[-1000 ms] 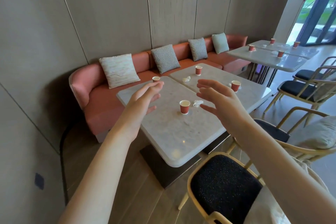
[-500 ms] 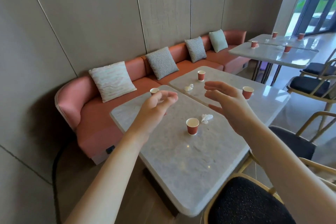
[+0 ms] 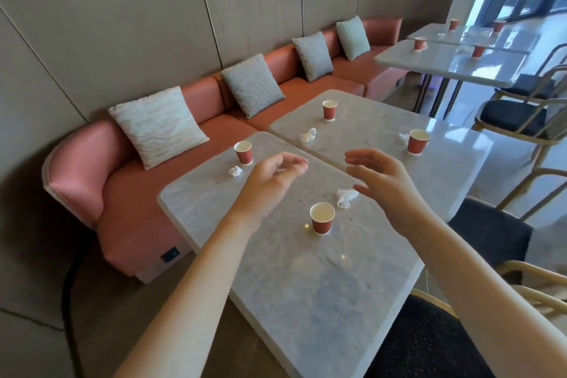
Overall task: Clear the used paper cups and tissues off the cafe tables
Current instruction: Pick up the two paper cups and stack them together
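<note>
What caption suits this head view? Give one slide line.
Both empty hands, left hand and right hand, hover above a red paper cup and crumpled tissue.

Both bare forearms reach forward from the bottom of the frame toward its centre. The left hand point(image 3: 270, 176) hangs loosely curled, fingers bent inward, holding nothing. The right hand point(image 3: 383, 181) is spread, palm facing left, empty.

Two forearms bare from elbow to wrist; no sleeve edge visible. Left hand point(image 3: 270, 176) and right hand point(image 3: 383, 181) bare: no gloves, rings, watch or bands seen. Slender fingers, short nails. Nothing worn is visible.
</note>
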Action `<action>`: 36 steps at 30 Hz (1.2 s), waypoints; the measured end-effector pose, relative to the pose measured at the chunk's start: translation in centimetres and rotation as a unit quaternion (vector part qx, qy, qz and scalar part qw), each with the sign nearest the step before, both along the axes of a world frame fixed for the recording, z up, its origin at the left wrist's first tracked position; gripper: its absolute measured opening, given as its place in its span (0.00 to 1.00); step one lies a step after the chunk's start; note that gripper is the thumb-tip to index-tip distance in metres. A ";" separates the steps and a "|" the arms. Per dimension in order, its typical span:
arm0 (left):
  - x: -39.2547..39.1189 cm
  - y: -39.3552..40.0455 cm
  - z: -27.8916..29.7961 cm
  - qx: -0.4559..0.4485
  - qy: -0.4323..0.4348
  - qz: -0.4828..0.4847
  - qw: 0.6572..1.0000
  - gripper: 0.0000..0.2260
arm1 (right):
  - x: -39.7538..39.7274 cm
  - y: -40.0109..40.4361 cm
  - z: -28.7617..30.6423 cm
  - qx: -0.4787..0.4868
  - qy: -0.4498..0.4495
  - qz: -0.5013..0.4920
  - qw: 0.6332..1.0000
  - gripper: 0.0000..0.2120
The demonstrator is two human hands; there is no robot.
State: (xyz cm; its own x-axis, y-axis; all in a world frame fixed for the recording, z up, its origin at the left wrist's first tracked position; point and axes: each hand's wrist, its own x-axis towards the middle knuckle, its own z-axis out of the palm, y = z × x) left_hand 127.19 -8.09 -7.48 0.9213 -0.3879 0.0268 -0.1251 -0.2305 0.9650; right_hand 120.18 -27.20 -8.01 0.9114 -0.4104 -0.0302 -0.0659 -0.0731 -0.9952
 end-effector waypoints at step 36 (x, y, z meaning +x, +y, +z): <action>28.1 -3.3 -16.7 0.082 0.077 -0.216 0.970 0.06 | 18.6 3.8 -19.2 -0.345 0.404 -0.140 0.836 0.45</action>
